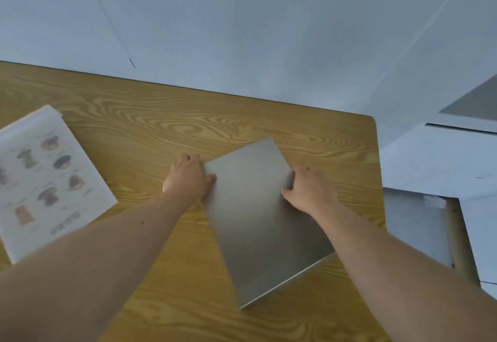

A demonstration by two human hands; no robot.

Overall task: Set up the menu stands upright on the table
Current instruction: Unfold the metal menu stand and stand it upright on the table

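A plain grey menu stand (258,220) lies on the wooden table (161,126), turned at an angle, its near corner slightly raised. My left hand (188,177) grips its left edge near the far end. My right hand (309,188) grips its right edge opposite. A second menu (45,177), white with printed food pictures, lies flat at the table's left side.
The table's far edge and its right rounded corner (372,121) border a grey-blue floor. Grey and white furniture pieces (419,223) stand just past the right edge of the table.
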